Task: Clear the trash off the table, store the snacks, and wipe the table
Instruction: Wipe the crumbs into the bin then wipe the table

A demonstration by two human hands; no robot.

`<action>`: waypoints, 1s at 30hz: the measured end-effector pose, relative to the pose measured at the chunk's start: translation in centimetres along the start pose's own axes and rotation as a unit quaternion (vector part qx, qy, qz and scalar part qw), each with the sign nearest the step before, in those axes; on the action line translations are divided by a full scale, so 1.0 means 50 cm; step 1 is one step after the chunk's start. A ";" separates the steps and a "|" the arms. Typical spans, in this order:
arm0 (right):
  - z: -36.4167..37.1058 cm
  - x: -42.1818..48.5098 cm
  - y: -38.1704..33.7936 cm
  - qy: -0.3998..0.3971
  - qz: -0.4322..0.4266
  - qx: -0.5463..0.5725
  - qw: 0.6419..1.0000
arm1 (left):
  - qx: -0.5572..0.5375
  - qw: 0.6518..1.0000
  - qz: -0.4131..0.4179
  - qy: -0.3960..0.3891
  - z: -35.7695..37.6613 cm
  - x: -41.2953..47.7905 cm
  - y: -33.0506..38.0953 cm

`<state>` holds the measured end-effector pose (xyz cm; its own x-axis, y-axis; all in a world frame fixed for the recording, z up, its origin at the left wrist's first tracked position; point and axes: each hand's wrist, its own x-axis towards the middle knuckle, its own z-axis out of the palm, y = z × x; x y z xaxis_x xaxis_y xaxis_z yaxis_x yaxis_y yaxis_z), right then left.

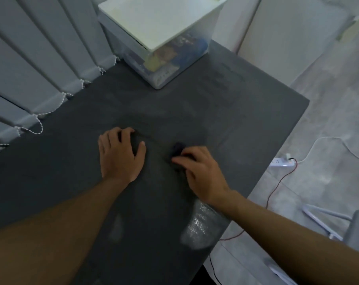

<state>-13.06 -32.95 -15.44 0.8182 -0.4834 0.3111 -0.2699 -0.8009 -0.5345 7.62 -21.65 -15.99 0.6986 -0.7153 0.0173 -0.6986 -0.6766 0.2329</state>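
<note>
My left hand (121, 153) lies palm-down on the table (246, 120), fingers curled on the far-left part of a dark cloth (153, 153) that nearly matches the tabletop. My right hand (199, 171) rests just to the right of it, fingertips bent onto a small bunched fold of the same cloth, darker than the rest, at its far side. Neither hand is spread wide; both press and pinch the fabric, though blur hides how much of it each holds.

The cloth lies at the middle of the table, between and under my hands. Its outline is hard to trace against the surface. A faint crease runs from my left fingertips toward my right, so I judge its long axis as left to right, slightly nearer on the right. It has no clear front or pointing end.

Handling, as I judge it: soft, limp and light, with no stiffness; it will fold wherever it is pushed and slide easily on the smooth top. Best taken by gathering a bunch in the fingers or pressing flat with the palm, never by one edge.

At the far end stands a lidded box (164, 23) with coloured packets showing through its clear wall. A crinkled clear wrapper (199, 225) lies at the near right edge, below my right wrist.
</note>
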 end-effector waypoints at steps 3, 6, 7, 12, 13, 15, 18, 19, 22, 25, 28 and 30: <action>-0.021 0.036 0.042 -0.068 -0.109 -0.010 0.992 | 0.047 0.998 -0.030 -0.024 0.014 0.013 0.003; -0.026 0.115 0.116 0.039 0.064 -0.048 0.996 | 0.104 0.992 -0.046 -0.058 0.019 0.019 0.003; -0.025 0.140 0.131 0.076 0.145 -0.051 0.985 | 0.112 0.991 -0.045 -0.062 0.021 0.021 0.002; 0.017 0.150 0.072 0.039 0.079 -0.005 0.996 | 0.124 0.989 -0.043 -0.069 0.021 0.024 0.001; 0.021 0.137 0.057 -0.006 0.003 0.009 1.000 | 0.124 0.989 -0.043 -0.068 0.021 0.024 0.000; 0.016 0.138 0.055 -0.089 -0.116 0.005 0.989 | 0.122 0.990 -0.043 -0.065 0.022 0.025 0.000; 0.012 0.211 0.114 -0.034 -0.080 -0.024 0.996 | 0.121 0.989 -0.045 -0.068 0.019 0.026 0.003; 0.007 0.240 0.131 0.012 0.011 -0.028 0.999 | 0.121 0.989 -0.045 -0.072 0.019 0.027 0.004; 0.019 0.297 0.138 0.089 0.241 -0.037 0.966 | 0.123 0.988 -0.045 -0.076 0.018 0.028 0.003; 0.058 0.279 0.078 0.042 0.111 -0.017 0.993 | 0.132 0.987 -0.045 -0.075 0.020 0.027 0.001; 0.061 0.268 0.057 -0.110 -0.088 0.007 0.990 | 0.137 0.986 -0.047 -0.079 0.019 0.027 0.003; 0.055 0.306 0.089 -0.081 -0.074 -0.019 0.994 | 0.138 0.986 -0.047 -0.083 0.017 0.028 0.003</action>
<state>-0.35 -42.93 -15.24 0.9206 -0.2979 0.2524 -0.1559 -0.8731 -0.4619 8.35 -22.91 -16.74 0.7426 -0.6511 -0.1568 -0.6642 -0.7460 -0.0476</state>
